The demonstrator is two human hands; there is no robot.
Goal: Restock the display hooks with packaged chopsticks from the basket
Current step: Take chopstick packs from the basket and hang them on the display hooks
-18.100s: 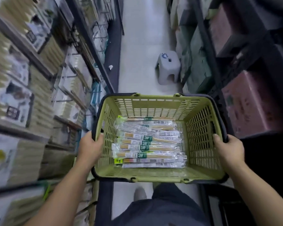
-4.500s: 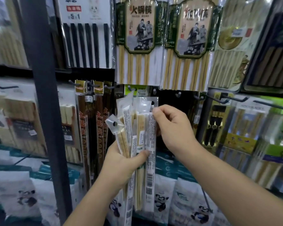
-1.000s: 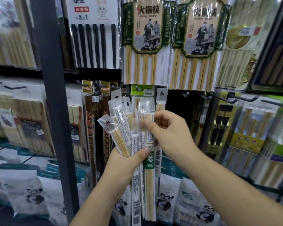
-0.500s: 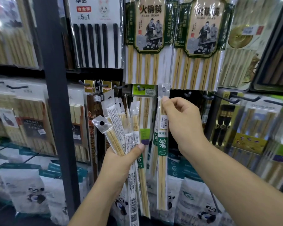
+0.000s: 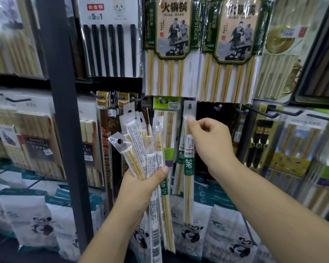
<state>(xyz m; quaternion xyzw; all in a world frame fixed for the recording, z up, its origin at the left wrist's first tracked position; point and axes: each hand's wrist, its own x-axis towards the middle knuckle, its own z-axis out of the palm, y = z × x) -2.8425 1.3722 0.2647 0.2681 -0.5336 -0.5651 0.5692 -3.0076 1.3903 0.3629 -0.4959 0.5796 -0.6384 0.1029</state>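
Note:
My left hand [image 5: 142, 184] grips a fanned bunch of several clear-wrapped chopstick packs [image 5: 141, 147], their punched tabs pointing up. My right hand [image 5: 210, 143] pinches the top of one long pack with a green label [image 5: 188, 173]. That pack's clear tab sits over the tip of a display hook [image 5: 189, 106], and the pack hangs straight down below it. The basket is out of view.
An empty black hook [image 5: 217, 107] juts out just right of the hung pack. A green-tagged pack [image 5: 166, 130] hangs to its left. Large chopstick sets [image 5: 171, 46] hang above, panda-printed bags [image 5: 190, 232] stand below, and a dark upright post [image 5: 61, 111] rises at left.
My right hand drew one pack out of the bunch, raised it to the hook and set its tab over the hook tip. My left hand lowered the bunch slightly.

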